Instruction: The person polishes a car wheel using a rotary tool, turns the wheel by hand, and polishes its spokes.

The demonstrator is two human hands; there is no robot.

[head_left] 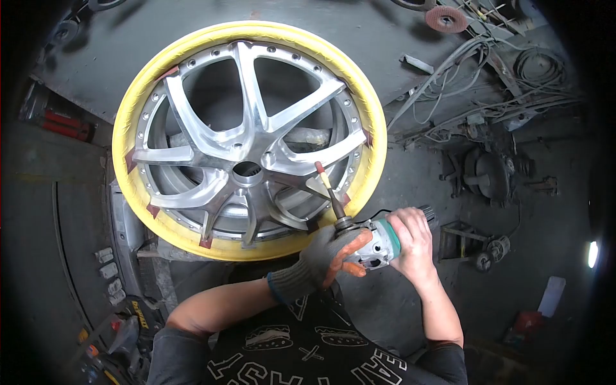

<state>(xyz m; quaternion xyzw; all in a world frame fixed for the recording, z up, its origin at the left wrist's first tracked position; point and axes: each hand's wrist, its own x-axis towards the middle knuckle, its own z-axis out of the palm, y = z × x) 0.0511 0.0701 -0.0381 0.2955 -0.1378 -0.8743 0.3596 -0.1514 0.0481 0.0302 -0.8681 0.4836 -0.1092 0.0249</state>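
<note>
A silver alloy wheel [256, 138] with its rim wrapped in yellow tape [122, 138] lies face up. My left hand [330, 253], in a grey knitted glove with orange on the fingers, is wrapped round the front of a grey and green power tool [375, 247]. Bare, my right hand [410, 234] grips the tool's rear body. A thin shaft runs from the tool up to a small red tip [319, 167], which is over a spoke at the wheel's lower right. Whether the tip touches the metal I cannot tell.
Coiled cables [539, 67] and a reddish disc [446, 19] are at the upper right. A dark machine [484, 173] and a metal frame [459, 239] stand on the right. Red items [67, 125] are at the left; tools and bags lie at the lower left.
</note>
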